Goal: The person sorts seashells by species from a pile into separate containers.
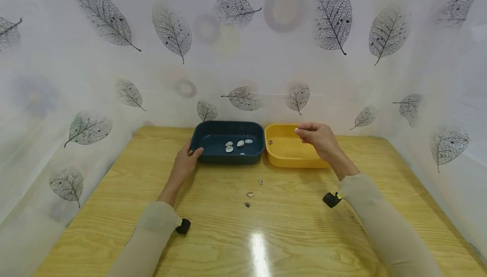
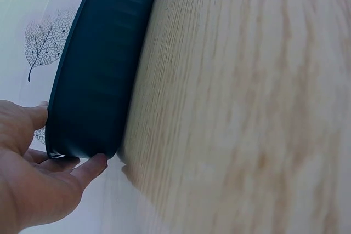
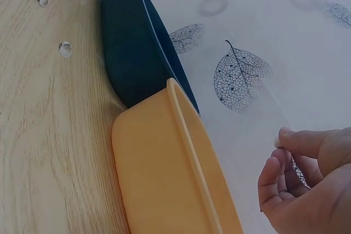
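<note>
My left hand point(image 1: 185, 160) grips the left end of a dark blue plastic bin point(image 1: 232, 159), thumb at the rim and fingers against the outer wall. Several white seashells point(image 1: 229, 149) lie inside that bin. Above the yellow bin point(image 1: 296, 163), my right hand point(image 1: 319, 139) pinches a small whitish shell point(image 3: 278, 142) between thumb and fingertips, which cover most of it. One small brownish shell point(image 1: 270, 142) rests at the left inside the yellow bin. In the left wrist view, my left hand point(image 2: 49, 173) holds the blue bin's end.
Three small shells, among them a pale one point(image 1: 249, 194) and a dark one point(image 1: 247, 204), lie on the wooden table point(image 1: 213, 234) in front of the bins. Both bins stand side by side near a leaf-patterned cloth point(image 1: 243, 65) at the back.
</note>
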A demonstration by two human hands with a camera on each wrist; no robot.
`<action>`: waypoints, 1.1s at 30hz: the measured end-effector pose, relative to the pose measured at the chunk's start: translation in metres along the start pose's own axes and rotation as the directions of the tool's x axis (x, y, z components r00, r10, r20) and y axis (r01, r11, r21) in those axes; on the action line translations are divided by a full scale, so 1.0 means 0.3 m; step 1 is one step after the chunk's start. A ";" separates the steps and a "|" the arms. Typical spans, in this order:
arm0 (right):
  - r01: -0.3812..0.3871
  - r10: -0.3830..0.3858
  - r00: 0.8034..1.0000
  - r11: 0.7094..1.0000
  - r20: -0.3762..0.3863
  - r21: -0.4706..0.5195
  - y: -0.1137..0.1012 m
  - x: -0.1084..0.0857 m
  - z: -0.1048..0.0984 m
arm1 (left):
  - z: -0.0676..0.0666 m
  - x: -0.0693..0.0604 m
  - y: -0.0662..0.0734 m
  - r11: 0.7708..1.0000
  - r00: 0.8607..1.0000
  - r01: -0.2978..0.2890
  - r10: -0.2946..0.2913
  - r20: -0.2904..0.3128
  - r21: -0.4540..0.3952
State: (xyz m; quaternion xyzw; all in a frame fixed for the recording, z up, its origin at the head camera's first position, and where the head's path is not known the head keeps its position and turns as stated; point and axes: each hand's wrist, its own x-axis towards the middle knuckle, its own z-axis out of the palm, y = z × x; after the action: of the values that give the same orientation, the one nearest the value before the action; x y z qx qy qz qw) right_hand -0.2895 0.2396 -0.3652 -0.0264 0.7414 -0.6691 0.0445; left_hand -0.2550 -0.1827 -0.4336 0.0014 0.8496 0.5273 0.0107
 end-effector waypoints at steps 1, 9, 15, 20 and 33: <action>0.000 0.000 1.000 1.000 -0.005 -0.003 0.002 0.003 0.000 | 0.000 0.000 0.000 1.000 1.000 0.000 0.000 0.000 0.000; 0.006 -0.007 1.000 1.000 -0.024 -0.030 0.021 0.036 0.007 | 0.004 0.003 -0.003 1.000 1.000 0.011 -0.010 -0.012 0.016; -0.019 0.018 0.999 0.999 -0.030 -0.040 0.043 0.057 0.009 | 0.007 0.002 -0.004 1.000 1.000 0.004 -0.004 -0.005 0.022; -0.026 0.026 0.999 1.000 -0.038 -0.008 0.054 0.065 0.009 | 0.010 0.001 -0.001 1.000 1.000 0.002 -0.002 -0.003 0.020; -0.016 0.015 1.000 0.995 -0.010 -0.097 0.051 -0.001 0.038 | 0.003 0.004 -0.001 0.999 1.000 0.012 -0.012 -0.016 0.053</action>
State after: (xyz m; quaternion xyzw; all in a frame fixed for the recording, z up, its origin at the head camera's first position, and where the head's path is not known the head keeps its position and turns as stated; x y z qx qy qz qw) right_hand -0.2876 0.2299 -0.3815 -0.0199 0.7733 -0.6321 0.0449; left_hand -0.2562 -0.1821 -0.4342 -0.0076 0.8634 0.5044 0.0069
